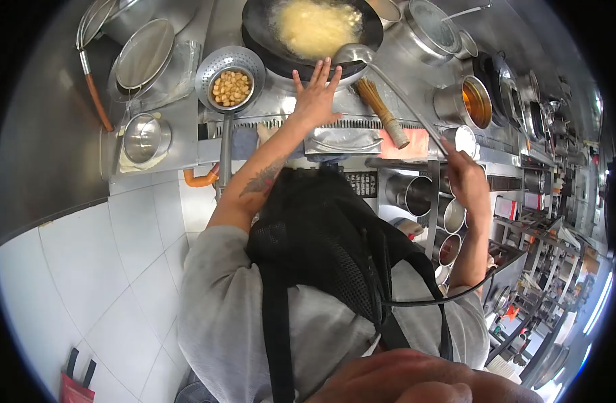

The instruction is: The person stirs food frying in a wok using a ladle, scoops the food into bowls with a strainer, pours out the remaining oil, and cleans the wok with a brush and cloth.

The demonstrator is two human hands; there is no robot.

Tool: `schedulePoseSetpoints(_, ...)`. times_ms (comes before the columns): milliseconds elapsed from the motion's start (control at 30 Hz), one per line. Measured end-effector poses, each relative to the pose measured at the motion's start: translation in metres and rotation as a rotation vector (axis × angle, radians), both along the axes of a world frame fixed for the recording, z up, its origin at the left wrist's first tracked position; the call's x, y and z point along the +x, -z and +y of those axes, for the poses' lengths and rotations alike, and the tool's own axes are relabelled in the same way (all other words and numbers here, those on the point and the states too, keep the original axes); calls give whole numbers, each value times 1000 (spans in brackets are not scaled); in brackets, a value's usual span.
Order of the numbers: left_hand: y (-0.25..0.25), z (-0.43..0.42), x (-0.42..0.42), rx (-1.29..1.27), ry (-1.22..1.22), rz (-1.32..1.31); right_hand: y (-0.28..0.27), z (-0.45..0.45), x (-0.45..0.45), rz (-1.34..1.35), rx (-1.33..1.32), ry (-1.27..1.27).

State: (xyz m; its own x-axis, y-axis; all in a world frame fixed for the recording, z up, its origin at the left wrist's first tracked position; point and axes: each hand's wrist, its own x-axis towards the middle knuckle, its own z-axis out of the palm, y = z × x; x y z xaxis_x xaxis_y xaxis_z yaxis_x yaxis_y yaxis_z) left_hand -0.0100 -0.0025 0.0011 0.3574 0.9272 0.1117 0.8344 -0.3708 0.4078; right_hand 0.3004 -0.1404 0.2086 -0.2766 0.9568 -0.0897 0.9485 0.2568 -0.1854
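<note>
My left hand (316,101) is stretched out, fingers spread and holding nothing, close to the near rim of a black wok (259,33). Bubbling yellow oil (318,27) with pale pieces in it fills the wok. In my right hand (464,176) is the end of a long metal handle, which belongs to a cooking ladle (354,54). The bowl of the ladle rests at or just over the wok's near right edge; contact is unclear. Left of the wok sits a perforated strainer (210,62) with several browned round pieces (230,88) in its middle.
A bamboo wok brush (383,111) lies right of my left hand. Beyond it stand a pot of orange liquid (478,102) and a large pot (431,27). Mesh sieves (145,54) are at the left. Steel pots (410,193) sit on a shelf below the counter.
</note>
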Motion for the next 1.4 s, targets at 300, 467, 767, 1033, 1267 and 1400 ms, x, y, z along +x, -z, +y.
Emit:
schedulePoseSetpoints(300,2,5,-2,-65,26,35,103,62,-47,143,21,-41)
schedulePoseSetpoints(467,-5,5,-2,-101,8,63,133,107,-55,167,104,-155)
schedulePoseSetpoints(767,-4,1,2,-100,-34,26,145,181,-75,100,183,-242)
schedulePoseSetpoints(1033,-12,-2,6,-106,-57,10,163,207,-94,0,127,-84)
schedulePoseSetpoints(1267,-9,2,7,-117,-53,71,184,162,-80,54,96,-38)
schedulePoseSetpoints(1400,-11,1,6,-101,-41,110,186,122,-57,135,113,-42)
